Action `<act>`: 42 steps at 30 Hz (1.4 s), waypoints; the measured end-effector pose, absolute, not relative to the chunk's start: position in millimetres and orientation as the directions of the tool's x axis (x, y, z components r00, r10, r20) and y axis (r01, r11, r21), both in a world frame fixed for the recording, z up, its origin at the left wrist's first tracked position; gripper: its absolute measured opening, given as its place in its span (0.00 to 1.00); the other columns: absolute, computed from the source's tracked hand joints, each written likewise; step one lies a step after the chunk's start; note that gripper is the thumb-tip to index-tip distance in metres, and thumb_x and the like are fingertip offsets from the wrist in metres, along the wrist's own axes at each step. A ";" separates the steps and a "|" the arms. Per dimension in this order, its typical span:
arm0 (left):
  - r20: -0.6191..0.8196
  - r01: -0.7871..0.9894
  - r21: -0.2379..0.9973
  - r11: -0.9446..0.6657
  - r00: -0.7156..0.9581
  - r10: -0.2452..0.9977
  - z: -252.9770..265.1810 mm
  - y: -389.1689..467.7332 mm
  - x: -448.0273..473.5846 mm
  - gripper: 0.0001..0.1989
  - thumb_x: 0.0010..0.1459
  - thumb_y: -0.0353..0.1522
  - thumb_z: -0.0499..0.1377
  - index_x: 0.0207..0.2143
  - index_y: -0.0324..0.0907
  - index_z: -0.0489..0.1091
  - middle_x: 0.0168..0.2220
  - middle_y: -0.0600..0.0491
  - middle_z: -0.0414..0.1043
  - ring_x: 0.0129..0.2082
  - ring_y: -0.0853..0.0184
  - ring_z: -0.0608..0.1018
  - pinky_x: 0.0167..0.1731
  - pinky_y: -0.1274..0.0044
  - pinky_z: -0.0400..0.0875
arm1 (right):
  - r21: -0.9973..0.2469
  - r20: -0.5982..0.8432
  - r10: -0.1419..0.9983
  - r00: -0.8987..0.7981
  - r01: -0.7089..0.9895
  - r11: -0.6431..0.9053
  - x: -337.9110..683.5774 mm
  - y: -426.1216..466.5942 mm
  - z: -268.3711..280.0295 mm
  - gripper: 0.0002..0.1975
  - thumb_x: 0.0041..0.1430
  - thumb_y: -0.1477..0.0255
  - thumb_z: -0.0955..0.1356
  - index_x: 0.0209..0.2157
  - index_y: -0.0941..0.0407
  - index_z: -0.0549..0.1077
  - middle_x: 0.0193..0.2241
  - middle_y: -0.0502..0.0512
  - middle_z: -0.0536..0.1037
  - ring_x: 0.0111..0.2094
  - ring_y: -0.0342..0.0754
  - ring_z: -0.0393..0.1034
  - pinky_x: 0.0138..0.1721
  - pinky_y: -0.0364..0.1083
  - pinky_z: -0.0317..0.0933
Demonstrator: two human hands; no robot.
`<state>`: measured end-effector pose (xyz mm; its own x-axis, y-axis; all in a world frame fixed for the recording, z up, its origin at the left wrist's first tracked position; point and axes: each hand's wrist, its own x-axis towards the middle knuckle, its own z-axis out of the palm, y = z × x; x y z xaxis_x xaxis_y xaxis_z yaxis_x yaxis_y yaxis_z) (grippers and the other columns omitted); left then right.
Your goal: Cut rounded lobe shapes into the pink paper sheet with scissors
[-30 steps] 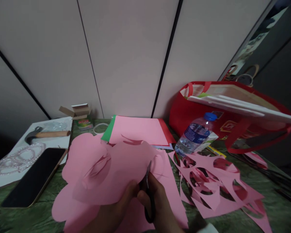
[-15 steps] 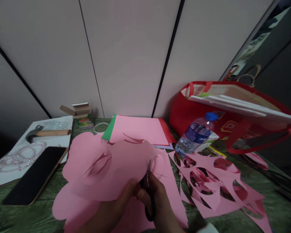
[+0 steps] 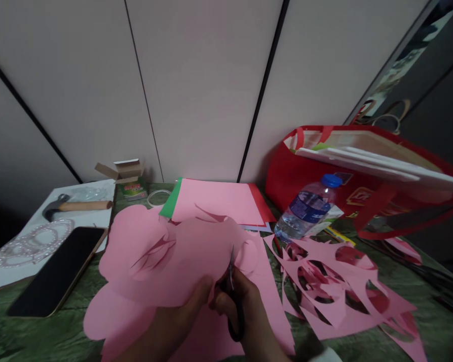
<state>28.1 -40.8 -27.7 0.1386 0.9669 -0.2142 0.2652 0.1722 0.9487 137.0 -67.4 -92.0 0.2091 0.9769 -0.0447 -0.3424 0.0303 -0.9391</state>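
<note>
Pinched at its lower edge by my left hand (image 3: pixel 184 314) is a curved-edged piece of pink paper (image 3: pixel 196 251). My right hand (image 3: pixel 245 301) is closed round the black handles of a pair of scissors (image 3: pixel 232 276), whose blades point away from me at the right side of that piece. Under and left of it lie large scalloped pink paper shapes (image 3: pixel 130 236), with a few small cut petals on top. A pink sheet (image 3: pixel 268 296) extends beneath both hands. My left fingers below the paper are hidden.
Pink offcuts (image 3: pixel 335 286) full of holes lie right, beside a tilted water bottle (image 3: pixel 305 208) and a red bag (image 3: pixel 287 161). Coloured sheets (image 3: pixel 219 198) rest at the back. Left are a phone (image 3: pixel 58 274), a hammer (image 3: pixel 85 205), bead strings (image 3: pixel 38 244) and a small opened box (image 3: pixel 132 186).
The scissors and my right hand have shifted very slightly against the held pink paper. The whole view has moved a little; the other things stay as they were.
</note>
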 end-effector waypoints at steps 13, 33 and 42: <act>-0.176 0.165 0.977 0.136 0.261 0.949 -43.8 -42.3 24.1 0.17 0.48 0.43 0.53 0.13 0.45 0.65 0.13 0.55 0.68 0.19 0.65 0.72 0.23 0.77 0.67 | -0.918 0.010 0.986 0.167 -0.389 0.075 125.7 -68.3 -89.0 0.15 0.43 0.61 0.70 0.24 0.57 0.64 0.15 0.44 0.65 0.15 0.39 0.58 0.16 0.39 0.54; -0.315 0.223 0.928 0.299 0.038 0.948 -47.0 -43.8 25.3 0.12 0.44 0.40 0.58 0.30 0.43 0.70 0.35 0.49 0.77 0.41 0.58 0.75 0.45 0.68 0.67 | -0.899 0.046 0.994 0.096 -0.431 0.083 131.8 -72.6 -77.3 0.14 0.43 0.63 0.71 0.26 0.54 0.62 0.22 0.47 0.61 0.25 0.44 0.54 0.26 0.42 0.52; -0.272 0.166 0.951 0.262 0.040 0.962 -47.5 -43.1 26.5 0.12 0.44 0.40 0.59 0.30 0.42 0.70 0.34 0.48 0.77 0.40 0.59 0.76 0.43 0.71 0.69 | -0.908 0.047 0.994 0.104 -0.410 0.085 130.5 -71.4 -78.7 0.16 0.42 0.61 0.70 0.25 0.55 0.62 0.21 0.46 0.60 0.23 0.43 0.52 0.24 0.41 0.50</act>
<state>26.5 -43.1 -47.5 0.0395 0.9615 -0.2719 0.1660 0.2620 0.9507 130.5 -71.4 -78.7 0.1036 0.9935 0.0467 -0.4104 0.0854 -0.9079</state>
